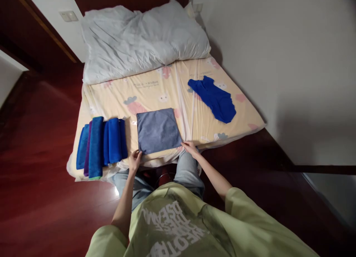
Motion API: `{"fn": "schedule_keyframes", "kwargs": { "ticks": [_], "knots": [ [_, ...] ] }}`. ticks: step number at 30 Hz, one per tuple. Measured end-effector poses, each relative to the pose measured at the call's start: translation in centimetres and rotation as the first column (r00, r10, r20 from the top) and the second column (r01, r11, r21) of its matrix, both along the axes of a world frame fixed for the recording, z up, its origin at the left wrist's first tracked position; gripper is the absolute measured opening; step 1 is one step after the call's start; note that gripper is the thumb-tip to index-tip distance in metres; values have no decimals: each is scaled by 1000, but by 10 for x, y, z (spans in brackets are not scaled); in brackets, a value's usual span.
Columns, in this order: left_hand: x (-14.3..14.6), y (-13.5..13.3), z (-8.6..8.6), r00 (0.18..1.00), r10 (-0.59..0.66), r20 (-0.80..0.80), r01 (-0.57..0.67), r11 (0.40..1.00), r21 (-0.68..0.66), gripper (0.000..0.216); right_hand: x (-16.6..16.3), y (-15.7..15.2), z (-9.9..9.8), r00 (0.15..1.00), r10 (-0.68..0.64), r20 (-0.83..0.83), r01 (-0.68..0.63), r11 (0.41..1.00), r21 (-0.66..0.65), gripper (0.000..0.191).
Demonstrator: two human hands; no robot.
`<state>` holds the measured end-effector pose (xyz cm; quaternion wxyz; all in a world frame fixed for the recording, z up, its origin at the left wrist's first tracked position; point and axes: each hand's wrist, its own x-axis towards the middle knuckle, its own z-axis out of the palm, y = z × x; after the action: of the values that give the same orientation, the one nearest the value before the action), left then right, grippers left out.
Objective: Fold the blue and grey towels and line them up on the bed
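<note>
head view: grey-blue cloth (158,131) lies flat on the bed (247,114), near its front edge. left hand (134,161): thumb and fingers together, pinching the near left corner. right hand (190,148): pinched on the near right corner. blue and purple towels (96,145) sit left of it; crumpled blue cloth (215,99) lies to the right.

Grey-blue cloth (158,131), flat on patterned mattress (180,73), near corners pinched by left hand (135,160) and right hand (190,148); folded towels (96,147), blue and purple, left; crumpled blue fabric (215,101), right; white pillow (144,40), far end
</note>
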<state>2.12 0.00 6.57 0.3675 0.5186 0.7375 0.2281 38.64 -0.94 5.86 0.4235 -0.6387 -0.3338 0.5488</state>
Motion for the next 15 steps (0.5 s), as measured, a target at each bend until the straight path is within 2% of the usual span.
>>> {"fn": "schedule_keyframes", "kwargs": {
  "ticks": [3,9,12,15],
  "knots": [
    [-4,6,-6,999,-3,-33,3,1000,-2,34,1,4,-1,999,-25,-24,25,1000,0,44],
    [-11,-1,-10,999,26,-44,-27,999,-20,36,12,6,-9,999,22,-48,-24,999,-39,45],
    [-15,4,-4,993,-39,-107,34,998,-46,33,18,20,-12,995,95,-29,-97,994,-57,45],
    [-20,25,3,961,-163,-222,142,984,-107,33,23,50,-10,987,159,39,-154,983,-99,46]
  ]
}}
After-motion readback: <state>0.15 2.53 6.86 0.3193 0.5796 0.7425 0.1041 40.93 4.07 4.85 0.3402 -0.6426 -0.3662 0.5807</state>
